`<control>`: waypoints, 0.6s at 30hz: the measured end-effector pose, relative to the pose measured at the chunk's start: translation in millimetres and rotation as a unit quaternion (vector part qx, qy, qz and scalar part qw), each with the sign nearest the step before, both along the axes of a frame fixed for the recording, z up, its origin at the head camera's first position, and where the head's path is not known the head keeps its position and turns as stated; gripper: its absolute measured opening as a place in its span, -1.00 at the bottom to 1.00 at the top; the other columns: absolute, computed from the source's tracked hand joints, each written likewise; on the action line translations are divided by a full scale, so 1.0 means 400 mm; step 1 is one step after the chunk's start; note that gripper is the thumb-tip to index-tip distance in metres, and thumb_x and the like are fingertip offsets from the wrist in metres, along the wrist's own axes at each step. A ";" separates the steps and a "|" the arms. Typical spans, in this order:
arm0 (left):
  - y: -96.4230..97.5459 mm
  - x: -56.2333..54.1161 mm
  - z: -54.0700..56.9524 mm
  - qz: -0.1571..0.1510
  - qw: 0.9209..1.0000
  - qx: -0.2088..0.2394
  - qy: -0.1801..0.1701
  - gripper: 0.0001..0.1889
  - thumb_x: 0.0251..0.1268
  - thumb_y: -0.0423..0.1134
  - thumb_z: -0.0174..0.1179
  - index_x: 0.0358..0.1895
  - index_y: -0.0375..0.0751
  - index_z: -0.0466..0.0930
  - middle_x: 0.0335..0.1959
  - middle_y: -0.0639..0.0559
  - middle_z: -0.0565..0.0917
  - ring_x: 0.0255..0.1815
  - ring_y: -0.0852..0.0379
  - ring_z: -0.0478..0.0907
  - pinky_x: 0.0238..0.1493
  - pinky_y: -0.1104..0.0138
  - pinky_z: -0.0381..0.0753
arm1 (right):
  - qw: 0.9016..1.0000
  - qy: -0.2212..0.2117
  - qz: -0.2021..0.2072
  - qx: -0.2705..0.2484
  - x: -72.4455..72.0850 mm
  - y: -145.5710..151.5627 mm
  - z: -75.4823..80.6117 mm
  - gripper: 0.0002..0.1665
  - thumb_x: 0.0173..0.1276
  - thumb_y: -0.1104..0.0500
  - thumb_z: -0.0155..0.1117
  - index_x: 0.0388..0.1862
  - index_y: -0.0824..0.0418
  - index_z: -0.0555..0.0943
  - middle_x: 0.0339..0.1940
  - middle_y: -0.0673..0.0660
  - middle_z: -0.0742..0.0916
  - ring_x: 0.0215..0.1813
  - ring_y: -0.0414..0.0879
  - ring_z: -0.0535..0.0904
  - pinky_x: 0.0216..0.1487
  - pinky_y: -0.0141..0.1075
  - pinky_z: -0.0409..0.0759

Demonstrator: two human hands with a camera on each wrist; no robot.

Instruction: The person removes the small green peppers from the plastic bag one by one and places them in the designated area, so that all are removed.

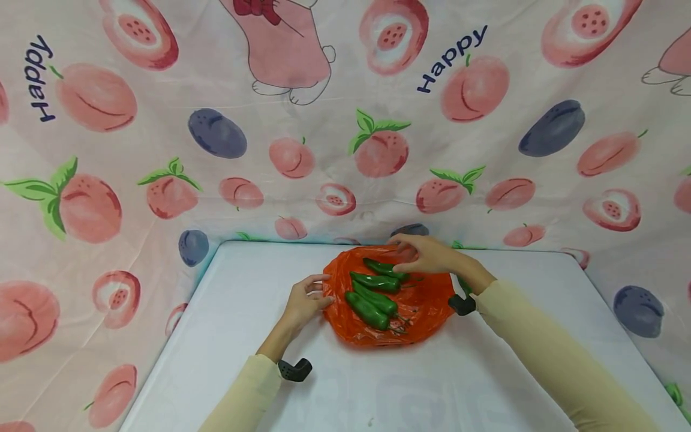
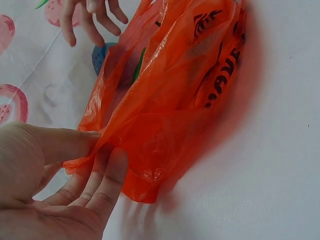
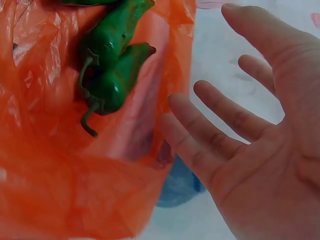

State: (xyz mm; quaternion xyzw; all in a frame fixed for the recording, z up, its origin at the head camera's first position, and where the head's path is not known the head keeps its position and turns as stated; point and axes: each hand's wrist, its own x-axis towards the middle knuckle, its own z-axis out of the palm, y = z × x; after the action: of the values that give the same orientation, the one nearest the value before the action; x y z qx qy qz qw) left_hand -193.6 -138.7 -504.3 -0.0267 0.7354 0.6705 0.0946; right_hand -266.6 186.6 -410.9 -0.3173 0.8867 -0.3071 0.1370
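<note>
An orange-red plastic bag (image 1: 426,324) lies spread on the white table. Several long green peppers (image 1: 367,310) rest on it side by side, their stems pointing right. My left hand (image 1: 303,303) pinches the bag's left edge between thumb and fingers; the left wrist view shows the thin plastic (image 2: 150,130) gathered at the fingertips, with dark printing on its side. Over the bag's far right part reaches my right hand (image 1: 426,255), covering part of the farthest pepper in the head view. In the right wrist view its fingers (image 3: 220,105) are spread beside the bag's edge, holding nothing.
The white table (image 1: 227,288) extends on both sides of the bag and in front of it. Behind it hangs a fruit-printed cloth (image 1: 335,126). Something green (image 1: 464,285) shows beside my right wrist, partly hidden. Each wrist carries a small black device (image 1: 295,370).
</note>
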 end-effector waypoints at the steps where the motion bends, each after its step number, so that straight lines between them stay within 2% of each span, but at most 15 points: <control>1: 0.000 0.000 0.000 -0.001 1.000 0.000 0.001 -0.48 0.24 -0.57 0.35 0.28 -0.24 0.58 -0.02 -0.21 0.58 -0.30 0.12 0.66 -0.28 0.31 0.71 | 1.000 -0.007 0.003 0.003 -0.004 -0.005 -0.007 -0.28 0.38 0.00 0.47 0.43 0.17 0.46 0.23 0.33 0.66 0.16 0.26 0.64 0.14 0.11 0.64; 9: -0.001 0.004 -0.001 -0.003 1.000 -0.001 0.004 -0.48 0.25 -0.56 0.35 0.29 -0.25 0.57 -0.01 -0.22 0.58 -0.30 0.12 0.66 -0.27 0.28 0.71 | 0.999 -0.041 0.004 0.033 -0.030 -0.036 -0.052 -0.28 0.40 0.00 0.44 0.46 0.14 0.46 0.31 0.34 0.61 0.25 0.25 0.58 0.20 0.14 0.59; 18: 0.001 0.006 0.005 -0.008 1.000 -0.005 0.008 -0.46 0.28 -0.54 0.34 0.33 -0.26 0.53 0.04 -0.23 0.57 -0.27 0.09 0.67 -0.22 0.25 0.72 | 0.996 -0.052 0.000 0.067 -0.056 -0.045 -0.096 -0.29 0.41 0.05 0.44 0.47 0.19 0.46 0.36 0.31 0.59 0.35 0.24 0.50 0.33 0.19 0.48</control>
State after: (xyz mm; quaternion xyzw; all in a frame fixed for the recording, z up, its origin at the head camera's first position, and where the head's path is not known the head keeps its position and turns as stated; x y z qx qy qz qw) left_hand -191.4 -138.2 -502.3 -0.0158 0.7395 0.6664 0.0942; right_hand -289.0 168.5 -449.3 -0.2908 0.8970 -0.2632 0.2040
